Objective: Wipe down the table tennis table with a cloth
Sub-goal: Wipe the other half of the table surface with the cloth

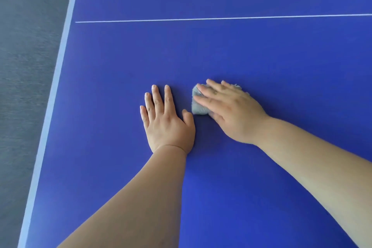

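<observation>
Two bare hands lie on the blue table tennis table [221, 50]. The left hand [167, 123] rests flat, fingers straight and slightly spread. The right hand [231, 112] presses a small grey cloth [198, 107] under straight, close-set fingers; the cloth sits just beyond the left thumb tip. A thin white line [201, 19] crosses the matte surface well beyond all fingertips. Left of the left fingers runs the pale edge stripe [58, 70], then grey carpet-like floor [26, 56].
</observation>
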`<state>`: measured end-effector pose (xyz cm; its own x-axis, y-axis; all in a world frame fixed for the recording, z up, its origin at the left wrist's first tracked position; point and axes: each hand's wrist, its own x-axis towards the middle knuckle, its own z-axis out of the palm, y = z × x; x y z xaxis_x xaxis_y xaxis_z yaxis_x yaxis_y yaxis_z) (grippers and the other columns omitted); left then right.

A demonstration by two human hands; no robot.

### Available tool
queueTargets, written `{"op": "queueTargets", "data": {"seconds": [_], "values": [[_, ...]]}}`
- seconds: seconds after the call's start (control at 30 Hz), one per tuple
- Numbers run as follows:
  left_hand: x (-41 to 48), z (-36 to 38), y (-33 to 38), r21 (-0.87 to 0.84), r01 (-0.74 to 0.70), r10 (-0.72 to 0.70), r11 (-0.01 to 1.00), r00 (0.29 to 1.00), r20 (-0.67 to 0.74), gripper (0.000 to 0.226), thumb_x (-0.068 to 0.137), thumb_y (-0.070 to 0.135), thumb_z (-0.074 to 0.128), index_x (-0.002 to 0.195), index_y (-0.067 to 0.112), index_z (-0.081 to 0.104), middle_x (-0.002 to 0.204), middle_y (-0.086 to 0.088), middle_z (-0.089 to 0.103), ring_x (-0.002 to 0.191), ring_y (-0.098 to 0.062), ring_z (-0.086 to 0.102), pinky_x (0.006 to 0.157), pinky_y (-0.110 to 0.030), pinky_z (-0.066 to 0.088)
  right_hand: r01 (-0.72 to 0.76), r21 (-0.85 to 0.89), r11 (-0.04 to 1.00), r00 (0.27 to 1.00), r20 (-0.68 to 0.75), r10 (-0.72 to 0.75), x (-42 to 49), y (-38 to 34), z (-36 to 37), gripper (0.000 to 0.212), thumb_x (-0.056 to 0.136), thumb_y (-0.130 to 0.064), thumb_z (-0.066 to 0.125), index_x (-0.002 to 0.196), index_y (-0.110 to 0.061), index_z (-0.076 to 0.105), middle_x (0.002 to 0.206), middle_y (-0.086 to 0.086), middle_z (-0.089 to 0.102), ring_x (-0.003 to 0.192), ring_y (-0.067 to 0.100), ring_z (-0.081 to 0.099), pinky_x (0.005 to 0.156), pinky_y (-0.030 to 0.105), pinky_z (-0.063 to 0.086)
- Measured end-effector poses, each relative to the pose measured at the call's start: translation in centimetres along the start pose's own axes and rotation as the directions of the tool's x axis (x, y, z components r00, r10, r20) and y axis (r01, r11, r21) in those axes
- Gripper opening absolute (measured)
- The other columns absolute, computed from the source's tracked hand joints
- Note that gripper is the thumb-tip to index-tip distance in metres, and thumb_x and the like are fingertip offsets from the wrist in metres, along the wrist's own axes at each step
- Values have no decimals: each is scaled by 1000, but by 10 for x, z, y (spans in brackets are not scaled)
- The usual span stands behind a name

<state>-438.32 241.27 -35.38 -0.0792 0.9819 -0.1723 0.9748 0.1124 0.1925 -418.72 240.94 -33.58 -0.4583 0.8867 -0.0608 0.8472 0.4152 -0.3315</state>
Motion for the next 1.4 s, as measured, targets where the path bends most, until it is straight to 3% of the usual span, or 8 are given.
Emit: {"op": "queueTargets", "data": {"seconds": [0.13, 0.3, 0.47, 0.63, 0.9, 1.03, 1.17, 1.4], "values": [[0, -1, 0, -2, -14, 14, 1000, 1000, 6, 80, 88, 46, 19, 165, 27, 8, 174, 0, -3, 159, -22, -7, 128, -42, -7, -59, -15, 998, 997, 53, 60, 3, 17, -14, 50, 110, -23, 35, 160, -27, 30, 170, -8, 20, 157, 18, 16, 126, 38, 12], [-3, -6, -1, -3, -31, 31, 1000, 997, 69, 81, 89, 45, 17, 166, 24, 2, 174, -1, -9, 159, -22, -12, 128, -44, -8, -457, 15, 890, 890, 2, 457, 83, 14, -32, 52, 109, -29, 36, 159, -28, 21, 171, -6, 9, 156, 32, 12, 118, 59, 27], [-15, -26, -54, -43, -268, 272, 962, 950, 154, 73, 98, 44, 26, 166, 24, 10, 174, 5, -4, 159, -15, -7, 128, -35, -7, -237, -33, 971, 971, -25, 237, -6, -72, 14, 54, 107, -23, 39, 160, -22, 29, 171, -1, 18, 157, 28, 17, 127, 49, 18], [-78, -33, -120, 34, -206, 200, 978, 970, 137, 78, 92, 53, 18, 166, 27, 11, 173, 8, -5, 159, -15, -7, 129, -39, -5, 101, -31, 994, 986, 135, -96, -95, -117, 43, 63, 102, -14, 50, 160, -24, 28, 171, -4, 18, 157, 25, 19, 126, 44, 20], [-79, -21, -127, 44, -184, 183, 982, 982, 42, 73, 95, 50, 33, 164, 31, 18, 174, 6, 5, 160, -17, -1, 130, -41, -1, -488, 100, 867, 858, -128, 497, 41, -26, -1, 51, 106, -17, 42, 156, -19, 31, 168, 0, 24, 154, 32, 20, 121, 55, 27], [-78, -22, -126, 34, -179, 177, 983, 983, 51, 73, 96, 50, 34, 164, 32, 17, 174, 7, 4, 160, -16, -3, 130, -40, -2, -167, 20, 986, 984, -64, 168, -29, -87, 30, 62, 99, -9, 50, 158, -15, 35, 169, 4, 25, 154, 32, 24, 124, 53, 23], [-77, -22, -127, 23, -176, 175, 984, 984, 34, 73, 95, 51, 35, 164, 32, 20, 174, 6, 6, 160, -17, 0, 130, -41, 0, 141, 186, 972, 985, 73, -157, -102, -122, 37, 68, 90, 11, 55, 152, -17, 49, 164, -1, 36, 153, 23, 31, 122, 50, 32], [-78, -21, -127, 33, -175, 175, 984, 984, 25, 73, 94, 50, 33, 164, 32, 20, 174, 5, 7, 160, -18, 0, 130, -40, 0, -418, 218, 882, 895, -65, 440, 41, -22, -15, 55, 105, -14, 44, 158, -23, 34, 168, -7, 25, 157, 26, 18, 121, 58, 27]]}}
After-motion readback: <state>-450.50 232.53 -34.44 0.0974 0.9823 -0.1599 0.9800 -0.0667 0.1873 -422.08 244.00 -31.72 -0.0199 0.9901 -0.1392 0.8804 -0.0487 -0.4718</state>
